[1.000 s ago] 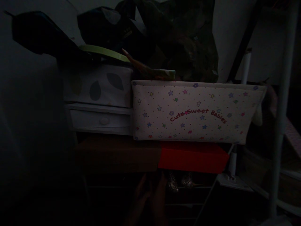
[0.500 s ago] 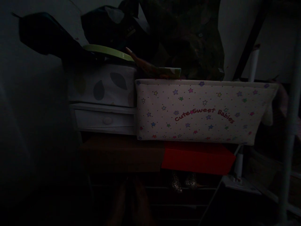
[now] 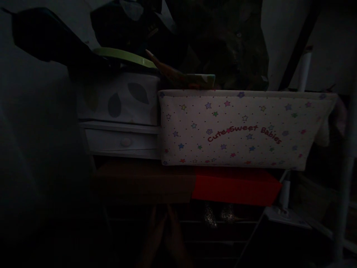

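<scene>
Two hands (image 3: 164, 234), dim and seemingly pressed together though I cannot tell for sure, hang below the red box (image 3: 237, 186), whose flat top supports the star-printed fabric bin (image 3: 240, 128).

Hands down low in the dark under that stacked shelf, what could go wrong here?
Hands are barely visible in the dark, so a blind bump against the red box seems possible. The star-print fabric bin rests on that box, with dark items piled above; a knock could shift them.
</scene>
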A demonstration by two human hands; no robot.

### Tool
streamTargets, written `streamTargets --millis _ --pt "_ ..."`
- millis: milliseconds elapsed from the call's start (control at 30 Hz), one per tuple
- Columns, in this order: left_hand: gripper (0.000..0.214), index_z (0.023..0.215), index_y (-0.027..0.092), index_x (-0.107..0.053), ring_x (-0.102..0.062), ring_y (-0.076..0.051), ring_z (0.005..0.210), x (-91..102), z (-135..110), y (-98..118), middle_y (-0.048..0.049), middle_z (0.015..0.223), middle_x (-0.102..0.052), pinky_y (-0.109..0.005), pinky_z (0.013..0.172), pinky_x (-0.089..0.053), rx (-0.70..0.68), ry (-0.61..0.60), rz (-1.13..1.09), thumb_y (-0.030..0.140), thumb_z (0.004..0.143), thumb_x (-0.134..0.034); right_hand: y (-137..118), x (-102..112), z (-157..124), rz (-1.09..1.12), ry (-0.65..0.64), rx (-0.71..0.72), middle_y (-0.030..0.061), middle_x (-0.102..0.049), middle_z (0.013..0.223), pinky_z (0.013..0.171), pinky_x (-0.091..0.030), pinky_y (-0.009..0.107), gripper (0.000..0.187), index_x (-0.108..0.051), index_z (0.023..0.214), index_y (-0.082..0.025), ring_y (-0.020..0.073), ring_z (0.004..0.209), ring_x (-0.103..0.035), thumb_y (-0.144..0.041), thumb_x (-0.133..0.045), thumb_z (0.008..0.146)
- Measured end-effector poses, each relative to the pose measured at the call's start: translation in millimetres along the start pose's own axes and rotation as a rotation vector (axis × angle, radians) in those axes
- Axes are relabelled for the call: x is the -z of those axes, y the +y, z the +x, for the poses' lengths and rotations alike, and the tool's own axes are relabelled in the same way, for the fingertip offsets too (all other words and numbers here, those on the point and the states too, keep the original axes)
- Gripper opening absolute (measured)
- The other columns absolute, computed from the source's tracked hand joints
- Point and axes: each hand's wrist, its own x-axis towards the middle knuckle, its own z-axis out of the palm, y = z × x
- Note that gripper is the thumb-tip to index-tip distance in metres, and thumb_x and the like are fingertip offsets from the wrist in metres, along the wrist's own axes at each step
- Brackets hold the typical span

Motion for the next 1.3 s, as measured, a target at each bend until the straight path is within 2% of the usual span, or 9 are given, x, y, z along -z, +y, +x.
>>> streamTargets --millis 133,300,467,600,700,867,1000,1100,1300 --pt "0.050 0.128 0.027 -0.050 -0.036 -0.028 0.137 -5.5 -4.0 13.0 -0.0083 0.143 -0.047 -0.045 0.115 -0.029 0.019 -0.028 -0.009 0.040 0.080 -0.050 12.5 4.8 1.5 0.074 0.079 -0.065 0.0086 -0.045 0.144 0.112 -0.031 0.045 0.051 -0.044 0.136 -0.026 0.0208 0.133 -0.041 -0.018 -0.043 0.086" --pt "0.053 0.130 0.019 -0.048 -0.040 -0.029 0.135 -7.4 -7.7 25.0 -0.0144 0.143 -0.046 -0.047 0.113 -0.031 0.081 -0.135 -0.052 0.037 0.080 -0.047 7.1 8.8 -0.7 0.179 0.103 -0.138 0.0087 -0.044 0.145 0.112 -0.031 0.041 0.053 -0.042 0.138 -0.023 0.0188 0.134 -0.041 -0.021 -0.046 0.085" --pt "0.050 0.127 0.022 -0.051 -0.035 -0.028 0.137 -8.9 -9.0 27.7 -0.0119 0.146 -0.043 -0.046 0.115 -0.028 0.006 -0.135 -0.008 0.037 0.080 -0.049 0.4 10.2 -3.2 0.261 0.104 -0.159 0.0093 -0.038 0.149 0.112 -0.030 0.039 0.056 -0.034 0.141 -0.022 0.0182 0.136 -0.036 -0.026 -0.047 0.087" --pt "0.050 0.126 0.022 -0.053 -0.035 -0.030 0.138 -11.7 -8.1 27.3 -0.0120 0.145 -0.043 -0.048 0.115 -0.028 0.002 -0.118 0.021 0.037 0.078 -0.050 -1.2 11.3 -4.4 0.261 0.079 -0.173 0.0120 -0.030 0.152 0.114 -0.026 0.037 0.061 -0.027 0.143 -0.019 0.0170 0.139 -0.031 -0.027 -0.046 0.087" --pt "0.051 0.127 0.023 -0.052 -0.033 -0.030 0.139 -13.9 -7.0 23.2 -0.0120 0.146 -0.042 -0.048 0.116 -0.025 0.014 -0.138 -0.003 0.036 0.078 -0.050 -4.8 11.7 -2.9 0.283 0.066 -0.191 0.0138 -0.031 0.152 0.114 -0.027 0.038 0.062 -0.023 0.144 -0.017 0.0165 0.137 -0.034 -0.026 -0.044 0.087" --pt "0.055 0.132 0.023 -0.046 -0.029 -0.027 0.141 -17.7 -3.9 10.8 -0.0114 0.149 -0.037 -0.045 0.117 -0.023 0.041 -0.188 -0.105 0.033 0.078 -0.049 -10.2 13.3 -1.2 0.282 0.060 -0.172 0.0126 -0.038 0.148 0.112 -0.031 0.038 0.062 -0.024 0.144 -0.018 0.0166 0.136 -0.036 -0.022 -0.043 0.085" --pt "0.058 0.135 0.020 -0.041 -0.031 -0.026 0.140 -18.5 -2.6 7.9 -0.0135 0.151 -0.035 -0.043 0.116 -0.024 0.083 -0.234 -0.148 0.034 0.078 -0.047 -6.1 13.9 -4.3 0.254 0.052 -0.146 0.0098 -0.031 0.152 0.114 -0.028 0.038 0.063 -0.025 0.145 -0.019 0.0162 0.139 -0.031 -0.021 -0.043 0.085" --pt "0.059 0.135 0.019 -0.040 -0.028 -0.027 0.141 -16.7 -3.8 12.4 -0.0139 0.152 -0.032 -0.046 0.117 -0.023 0.114 -0.238 -0.148 0.033 0.078 -0.047 -3.4 13.6 -6.4 0.244 0.045 -0.161 0.0091 -0.031 0.152 0.113 -0.028 0.039 0.065 -0.025 0.145 -0.020 0.0174 0.138 -0.033 -0.019 -0.045 0.084" --pt "0.063 0.142 0.013 -0.031 -0.017 -0.025 0.145 -14.5 -9.0 20.5 -0.0158 0.156 -0.021 -0.043 0.119 -0.015 -0.013 -0.278 0.042 0.032 0.083 -0.041 -16.6 24.1 -8.4 0.166 0.028 -0.118 0.0056 -0.039 0.149 0.113 -0.030 0.040 0.052 -0.035 0.142 -0.026 0.0176 0.135 -0.039 -0.021 -0.035 0.090"
